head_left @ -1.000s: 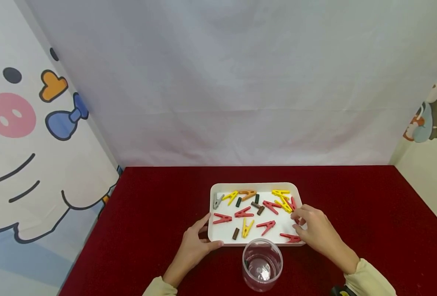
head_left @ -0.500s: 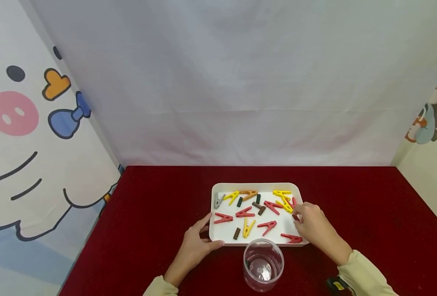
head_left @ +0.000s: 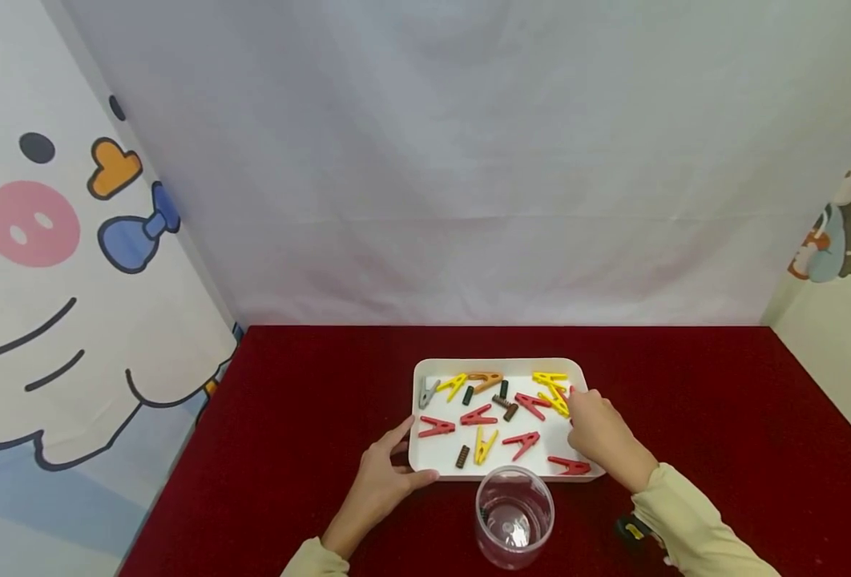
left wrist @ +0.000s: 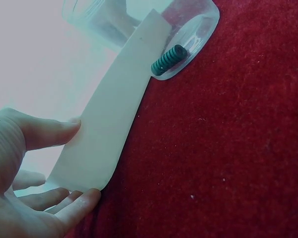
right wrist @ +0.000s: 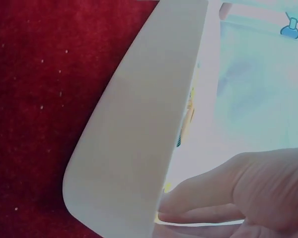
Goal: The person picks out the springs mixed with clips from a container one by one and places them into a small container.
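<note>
A white tray holds red, yellow, orange and grey plastic spring clips, such as the red clip, and small coil springs such as the brown spring. My left hand grips the tray's front left corner, thumb on the front wall and fingers round the side. Over the tray's right side, my right hand reaches down next to a yellow clip and a partly covered red clip. Its fingertips are hidden behind the hand and the tray wall, so I cannot tell what they hold.
A clear round tub stands close in front of the tray, with a dark green spring inside. Red cloth covers the table. A pale curtain rises behind, with cartoon-printed panels at both sides.
My right hand has shifted slightly left and turned, so its fingers are now hidden behind its back. The left hand keeps its place on the tray, and the clips lie as before.
</note>
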The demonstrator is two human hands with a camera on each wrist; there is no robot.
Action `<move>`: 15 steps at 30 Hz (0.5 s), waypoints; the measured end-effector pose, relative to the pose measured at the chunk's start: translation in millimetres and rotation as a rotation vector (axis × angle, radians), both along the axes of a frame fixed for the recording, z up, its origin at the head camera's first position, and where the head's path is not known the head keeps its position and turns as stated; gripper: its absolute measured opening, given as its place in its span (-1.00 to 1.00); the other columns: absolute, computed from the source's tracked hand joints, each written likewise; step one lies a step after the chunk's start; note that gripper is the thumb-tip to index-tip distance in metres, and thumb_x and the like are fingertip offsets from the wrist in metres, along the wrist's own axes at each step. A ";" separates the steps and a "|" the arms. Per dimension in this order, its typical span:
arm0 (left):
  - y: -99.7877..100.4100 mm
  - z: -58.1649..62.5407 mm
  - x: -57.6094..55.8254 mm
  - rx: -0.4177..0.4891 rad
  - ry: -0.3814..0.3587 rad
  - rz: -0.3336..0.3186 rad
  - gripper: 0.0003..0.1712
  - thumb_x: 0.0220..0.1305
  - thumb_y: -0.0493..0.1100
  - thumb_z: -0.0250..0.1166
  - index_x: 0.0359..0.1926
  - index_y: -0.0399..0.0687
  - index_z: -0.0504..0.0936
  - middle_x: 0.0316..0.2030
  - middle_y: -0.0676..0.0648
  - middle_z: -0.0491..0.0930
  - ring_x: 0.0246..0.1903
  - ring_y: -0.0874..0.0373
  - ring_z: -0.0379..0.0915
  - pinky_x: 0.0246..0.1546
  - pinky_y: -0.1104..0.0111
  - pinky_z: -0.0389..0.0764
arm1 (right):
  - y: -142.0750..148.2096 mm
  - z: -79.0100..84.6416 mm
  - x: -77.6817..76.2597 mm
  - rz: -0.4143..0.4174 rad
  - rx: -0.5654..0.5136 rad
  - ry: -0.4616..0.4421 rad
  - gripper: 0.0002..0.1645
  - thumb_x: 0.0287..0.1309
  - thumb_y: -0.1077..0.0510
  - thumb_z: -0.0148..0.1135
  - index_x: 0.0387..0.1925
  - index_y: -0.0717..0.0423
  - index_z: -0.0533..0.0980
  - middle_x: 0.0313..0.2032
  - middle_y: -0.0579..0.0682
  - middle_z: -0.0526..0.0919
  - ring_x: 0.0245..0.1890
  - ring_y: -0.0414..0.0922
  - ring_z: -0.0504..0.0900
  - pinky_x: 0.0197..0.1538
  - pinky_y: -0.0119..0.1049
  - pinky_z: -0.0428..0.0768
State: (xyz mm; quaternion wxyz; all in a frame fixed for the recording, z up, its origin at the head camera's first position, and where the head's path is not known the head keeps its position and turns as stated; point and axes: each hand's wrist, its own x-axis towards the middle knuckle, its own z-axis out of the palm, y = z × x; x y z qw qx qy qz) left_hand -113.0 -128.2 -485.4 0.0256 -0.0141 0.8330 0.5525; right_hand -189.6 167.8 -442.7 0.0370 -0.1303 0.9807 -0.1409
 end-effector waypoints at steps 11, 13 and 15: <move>0.0 0.8 1.3 0.006 0.006 0.000 0.03 -0.16 -0.27 0.56 0.37 -0.17 0.26 0.23 -0.33 0.32 0.02 -0.16 0.44 -0.21 0.29 0.61 | -1.7 -7.4 0.5 0.059 0.011 -0.001 -0.83 -0.19 0.46 0.28 -0.58 0.23 0.45 -0.63 0.01 0.42 -0.61 -0.10 0.37 -0.56 -0.29 0.39; -0.1 0.7 1.3 0.007 0.011 -0.002 0.03 -0.16 -0.27 0.56 0.37 -0.18 0.26 0.23 -0.33 0.32 0.02 -0.16 0.44 -0.21 0.28 0.61 | -1.6 -8.9 1.4 0.072 0.005 -0.004 -0.82 -0.20 0.46 0.28 -0.59 0.22 0.45 -0.63 0.01 0.42 -0.61 -0.09 0.36 -0.55 -0.28 0.38; 0.1 0.2 1.2 0.008 0.016 -0.007 0.03 -0.16 -0.27 0.56 0.37 -0.19 0.26 0.23 -0.34 0.32 0.02 -0.16 0.45 -0.21 0.28 0.61 | -1.4 -9.3 3.2 0.079 -0.002 -0.003 -0.82 -0.20 0.46 0.28 -0.56 0.22 0.45 -0.62 0.01 0.42 -0.60 -0.09 0.36 -0.53 -0.27 0.38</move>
